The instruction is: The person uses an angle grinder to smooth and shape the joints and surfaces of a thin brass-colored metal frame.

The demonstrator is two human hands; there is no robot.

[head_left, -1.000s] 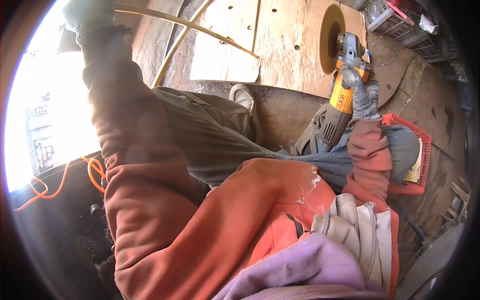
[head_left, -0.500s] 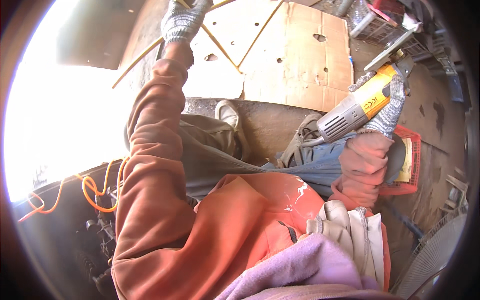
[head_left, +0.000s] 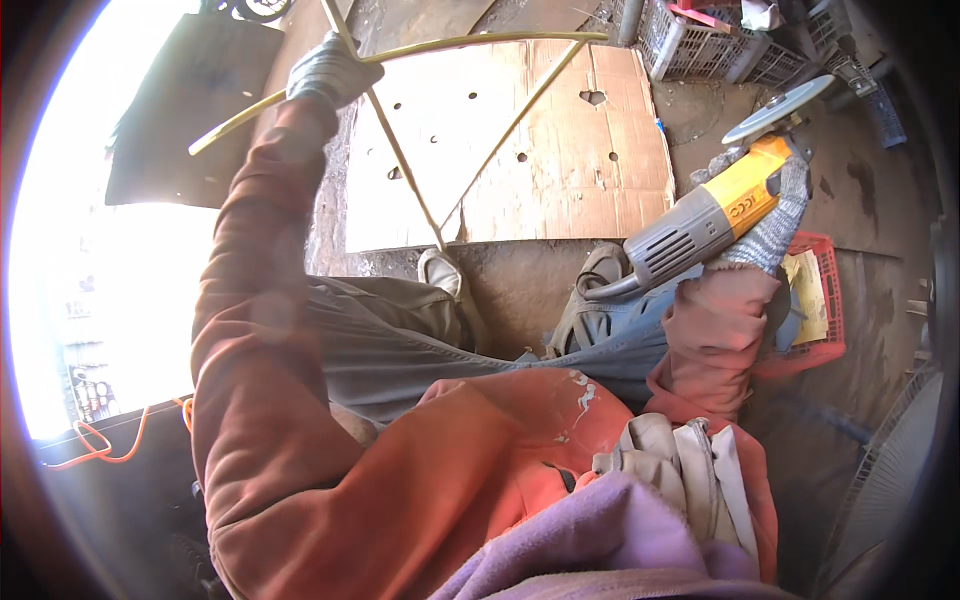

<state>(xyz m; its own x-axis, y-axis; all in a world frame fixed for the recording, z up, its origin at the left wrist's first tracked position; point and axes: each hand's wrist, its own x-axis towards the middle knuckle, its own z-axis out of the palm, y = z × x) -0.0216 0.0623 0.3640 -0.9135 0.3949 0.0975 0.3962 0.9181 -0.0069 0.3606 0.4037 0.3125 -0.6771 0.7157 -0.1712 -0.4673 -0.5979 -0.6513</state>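
My left hand (head_left: pixel 334 72), in a grey knitted glove, reaches far forward with its fingers closed round a frame of thin yellowish bars (head_left: pixel 480 39). The bars cross at this hand, and two of them meet in a V near my left shoe. On the right, my right hand (head_left: pixel 770 225), gloved too, grips a yellow and grey angle grinder (head_left: pixel 712 215) above my right knee. The grinder's round disc (head_left: pixel 780 108) points away from me at the upper right, apart from the bars. I cannot tell whether the disc is spinning.
A flattened cardboard sheet (head_left: pixel 570 185) with holes lies on the floor under the frame. Grey crates (head_left: pixel 690 45) stand at the far right. A red crate (head_left: pixel 828 345) sits beside my right knee, a fan (head_left: pixel 890 480) behind it. An orange cable (head_left: pixel 95 445) hangs at the left.
The view has shifted. My left hand and the bar frame appear further left, and the V's corner is nearer my left shoe. The grinder stays in my right hand, its disc showing more face-on.
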